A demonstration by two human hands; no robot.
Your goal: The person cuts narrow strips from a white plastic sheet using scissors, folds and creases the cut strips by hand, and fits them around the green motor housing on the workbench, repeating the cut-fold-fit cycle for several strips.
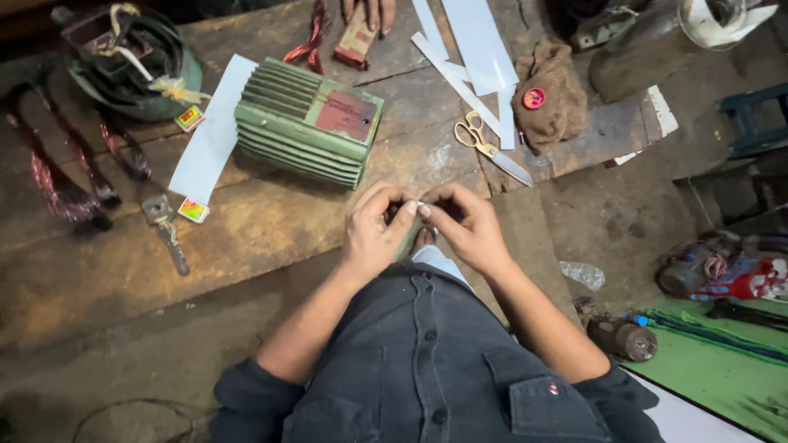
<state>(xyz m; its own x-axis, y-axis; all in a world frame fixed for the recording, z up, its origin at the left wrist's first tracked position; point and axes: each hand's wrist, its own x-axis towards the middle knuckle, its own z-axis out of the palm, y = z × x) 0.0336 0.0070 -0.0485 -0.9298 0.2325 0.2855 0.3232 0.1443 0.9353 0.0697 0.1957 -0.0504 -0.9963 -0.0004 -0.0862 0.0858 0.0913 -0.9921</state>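
Observation:
My left hand [376,231] and my right hand [465,226] meet in front of my chest, fingertips pinched together on a small white strip of paper [421,205]. Most of the strip is hidden by my fingers; a pale piece [439,261] hangs below my hands. Just beyond my hands sits a green ribbed motor housing [308,121] with a reddish plate on its top, on the worn wooden bench [246,238].
Gold-handled scissors [488,148] and long white paper strips [472,49] lie at the back right beside a brown knit cap [552,94]. A white sheet [212,131], wrench [167,234] and copper coils [57,176] lie left. Another person's hand [369,12] rests at the far edge.

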